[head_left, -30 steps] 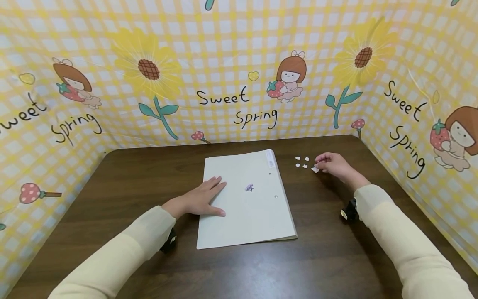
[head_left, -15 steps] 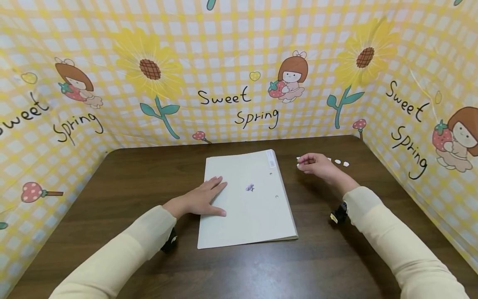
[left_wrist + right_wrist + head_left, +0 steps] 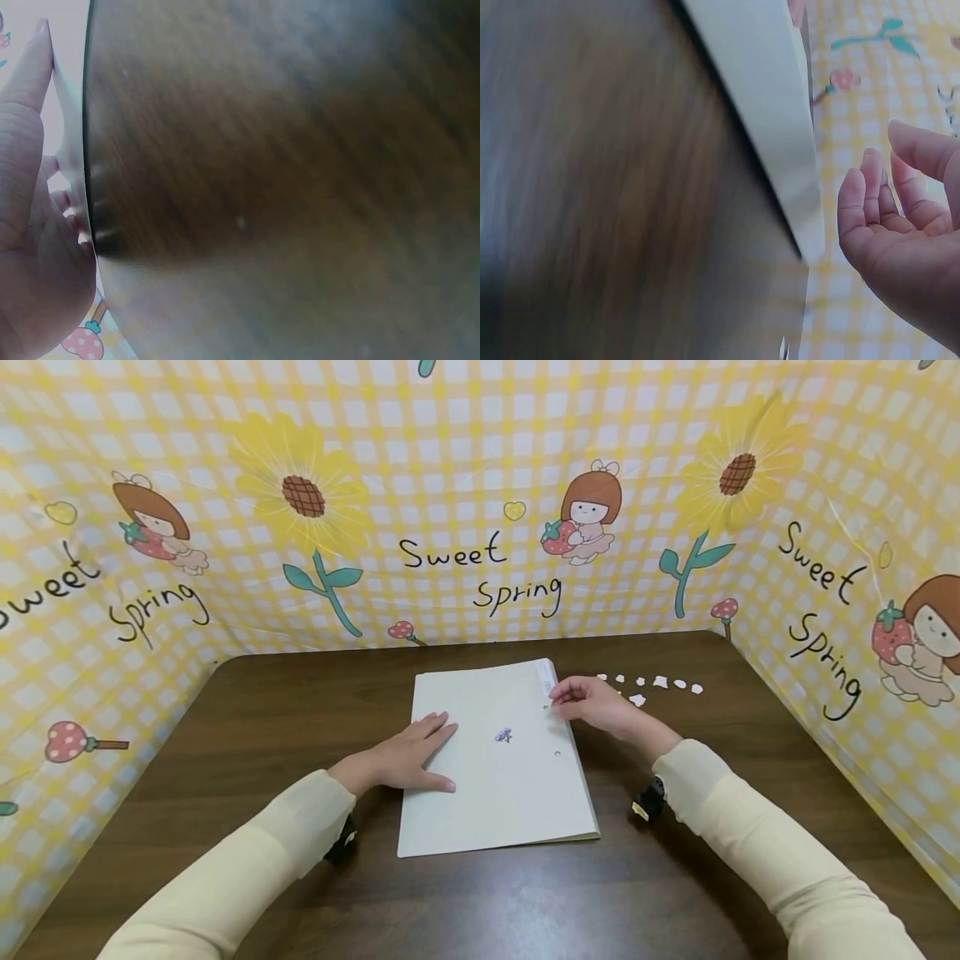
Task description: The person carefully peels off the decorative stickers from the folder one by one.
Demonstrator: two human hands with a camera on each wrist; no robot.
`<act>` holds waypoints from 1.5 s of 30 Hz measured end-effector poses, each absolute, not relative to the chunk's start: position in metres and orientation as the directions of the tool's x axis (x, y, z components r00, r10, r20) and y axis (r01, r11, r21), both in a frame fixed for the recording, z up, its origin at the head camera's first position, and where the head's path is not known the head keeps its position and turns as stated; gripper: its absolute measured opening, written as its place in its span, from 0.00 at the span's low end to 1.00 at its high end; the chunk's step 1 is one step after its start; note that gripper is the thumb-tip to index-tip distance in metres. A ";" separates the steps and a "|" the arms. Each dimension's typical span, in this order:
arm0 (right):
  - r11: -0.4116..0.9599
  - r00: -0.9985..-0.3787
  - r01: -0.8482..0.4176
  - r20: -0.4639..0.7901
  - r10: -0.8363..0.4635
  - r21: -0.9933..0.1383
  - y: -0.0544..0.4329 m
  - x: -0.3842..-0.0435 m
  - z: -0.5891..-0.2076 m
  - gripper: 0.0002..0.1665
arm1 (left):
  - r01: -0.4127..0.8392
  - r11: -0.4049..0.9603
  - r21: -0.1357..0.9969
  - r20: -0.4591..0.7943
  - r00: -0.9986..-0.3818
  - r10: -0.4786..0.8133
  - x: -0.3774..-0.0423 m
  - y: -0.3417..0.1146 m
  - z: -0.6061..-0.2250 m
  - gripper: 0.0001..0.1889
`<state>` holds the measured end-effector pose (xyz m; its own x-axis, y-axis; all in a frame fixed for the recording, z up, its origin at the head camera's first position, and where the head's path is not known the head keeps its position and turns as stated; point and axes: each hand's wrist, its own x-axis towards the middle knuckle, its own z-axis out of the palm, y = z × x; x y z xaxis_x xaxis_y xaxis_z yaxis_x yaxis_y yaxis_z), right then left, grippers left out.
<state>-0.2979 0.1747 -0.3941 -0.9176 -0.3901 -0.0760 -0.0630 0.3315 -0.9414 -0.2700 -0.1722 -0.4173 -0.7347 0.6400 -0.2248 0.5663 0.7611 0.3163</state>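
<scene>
A large off-white folder lies on the dark wooden table, with a small purple figure near its middle. Palm down, my left hand rests on the folder's left edge, its fingers spread. My right hand is over the folder's upper right edge, near the label and a punched hole. Thumb and fingers are bent toward each other in the right wrist view, with a gap showing; I cannot tell whether something small is held. Behind that hand, several small white pieces lie on the table, partly hidden by it.
The table is walled in at the back and sides by yellow checked cloth printed with flowers and girls. Black wrist cameras hang below both sleeves, close over the table.
My right hand has moved left from the white pieces to the folder's right edge, uncovering several pieces on the right. My left hand has stayed flat on the folder.
</scene>
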 end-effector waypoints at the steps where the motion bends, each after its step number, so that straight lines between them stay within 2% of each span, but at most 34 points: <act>1: 0.333 -0.913 -0.071 -0.073 -0.400 -0.940 0.170 -0.297 -0.394 0.18 | 0.568 0.761 0.315 -0.224 -0.734 0.641 -0.270 -0.172 -0.418 0.55; 18: 0.406 -0.832 -0.186 -0.077 -0.550 -0.895 0.122 -0.295 -0.401 0.15 | 0.567 0.765 0.305 -0.234 -0.734 0.638 -0.271 -0.171 -0.417 0.55; 29: 0.479 -0.831 -0.249 -0.069 -0.552 -0.842 0.114 -0.303 -0.407 0.16 | 0.558 0.774 0.300 -0.240 -0.741 0.628 -0.273 -0.171 -0.421 0.56; 45: 0.560 -0.801 -0.419 -0.001 -0.599 -0.715 0.105 -0.304 -0.416 0.14 | 0.569 0.765 0.302 -0.229 -0.736 0.638 -0.272 -0.173 -0.420 0.56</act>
